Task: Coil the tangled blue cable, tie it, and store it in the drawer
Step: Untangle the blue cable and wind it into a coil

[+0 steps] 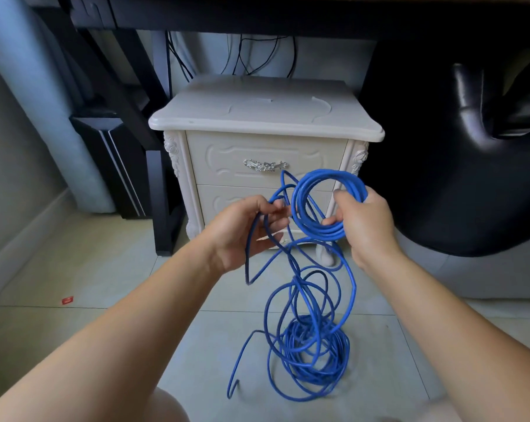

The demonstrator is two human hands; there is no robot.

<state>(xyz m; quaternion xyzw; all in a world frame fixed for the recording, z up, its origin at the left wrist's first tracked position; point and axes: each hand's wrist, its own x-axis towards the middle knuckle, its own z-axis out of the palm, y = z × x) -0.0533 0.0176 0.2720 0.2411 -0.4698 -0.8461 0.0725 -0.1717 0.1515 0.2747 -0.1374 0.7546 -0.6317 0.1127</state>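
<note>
My right hand (365,222) grips a small neat coil of the blue cable (324,190), held upright in front of the cabinet. A loose strand of the same cable runs through the fingers of my left hand (247,228), which holds it just left of the coil. From both hands the cable hangs down into a tangled heap (312,354) on the tiled floor. Behind stands a white bedside cabinet (266,117); its top drawer (227,166), with a silver handle (265,165), is closed.
A black bean bag (458,166) fills the right side. Black desk legs (163,190) and a dark computer case (111,159) stand left of the cabinet. Dark wires hang behind it. A small red scrap (67,300) lies on the floor at left.
</note>
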